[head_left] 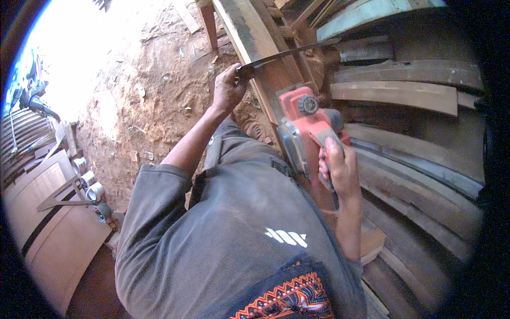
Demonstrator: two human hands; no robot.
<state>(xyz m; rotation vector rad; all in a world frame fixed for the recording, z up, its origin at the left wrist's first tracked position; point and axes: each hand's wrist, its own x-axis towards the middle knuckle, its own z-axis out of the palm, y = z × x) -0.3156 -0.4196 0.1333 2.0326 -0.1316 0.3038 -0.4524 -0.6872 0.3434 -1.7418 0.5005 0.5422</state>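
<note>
My right hand is wrapped round the rear handle of a red electric planer, which has a dark round knob on its front. The planer sits over a long brown wooden board that runs away from me. My left hand is closed at the board's left edge, on the near end of a long, thin, dark strip. That strip crosses above the board toward the right; its exact kind I cannot make out. The planer's underside is hidden.
Stacked planks fill the right side, close to the planer. On the left lies a dirt floor scattered with wood chips. Curved wooden panels and several white cups are at the far left. A wooden leg stands beside the board.
</note>
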